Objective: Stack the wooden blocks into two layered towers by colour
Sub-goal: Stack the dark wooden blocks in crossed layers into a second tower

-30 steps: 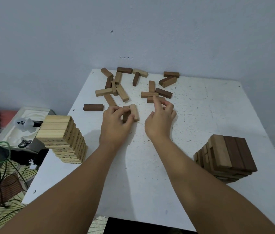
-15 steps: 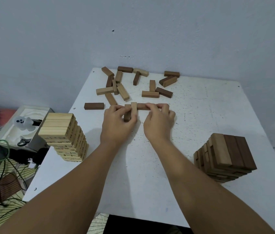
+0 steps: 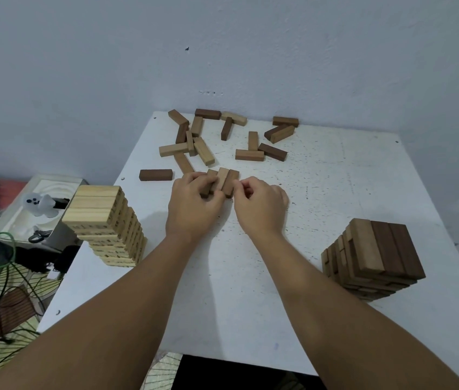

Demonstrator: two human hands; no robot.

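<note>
Hands meet at the middle of the white table, squaring three brown blocks side by side into a row. The left hand has its fingers curled around the left side of the row, and the right hand pinches the right-hand block with curled fingertips, so both have hold of the set. This looks like the gathering step: one layer of three is being made up before it goes onto a tower. Behind the hands, near the wall, the loose blocks lie scattered, some dark and some lighter brown, with one dark block apart to the left. The pale tower stands at the table's left edge, and the brown tower stands well to the right, nearer the person. Next, I judge, the row must be squeezed tight, lifted as one and carried right to the brown tower, then set crosswise to the top layer. Uneven pressure could let the middle block slip out.
</note>
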